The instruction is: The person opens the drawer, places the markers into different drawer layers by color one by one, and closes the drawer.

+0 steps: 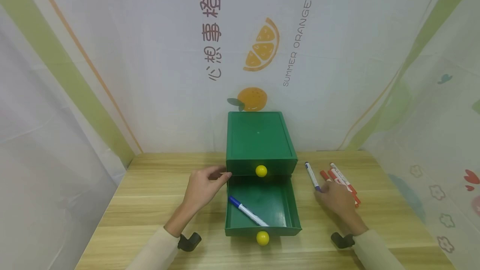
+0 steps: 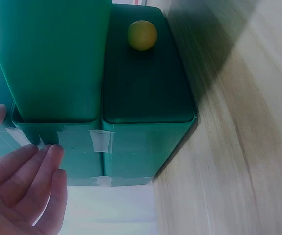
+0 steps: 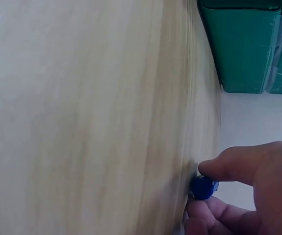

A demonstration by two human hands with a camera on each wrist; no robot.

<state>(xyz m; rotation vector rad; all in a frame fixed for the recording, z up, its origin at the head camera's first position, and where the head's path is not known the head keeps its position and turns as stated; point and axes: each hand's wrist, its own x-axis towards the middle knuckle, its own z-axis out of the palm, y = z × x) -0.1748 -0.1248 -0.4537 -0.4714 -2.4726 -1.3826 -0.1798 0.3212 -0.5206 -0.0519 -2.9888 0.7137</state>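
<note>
A green drawer cabinet (image 1: pixel 261 136) with yellow knobs stands at the back of the table. Its middle drawer (image 1: pixel 275 205) is pulled out, and a blue-capped white marker (image 1: pixel 248 211) lies slantwise inside. My left hand (image 1: pixel 200 188) is at the cabinet's left front corner, thumb toward the front and fairly straight fingers (image 2: pixel 47 169) against the taped side. To the right of the cabinet, my right hand (image 1: pixel 339 201) pinches the blue end of another white marker (image 1: pixel 311 175) between thumb and fingers. That blue end (image 3: pixel 203 187) shows close over the wood in the right wrist view.
Several red and white markers (image 1: pixel 339 177) lie bunched just beyond and beside my right hand, partly covered by it. Below the pulled-out drawer is a closed bottom drawer (image 2: pixel 145 83). A printed curtain (image 1: pixel 168 74) hangs behind the wooden table (image 1: pixel 150 211).
</note>
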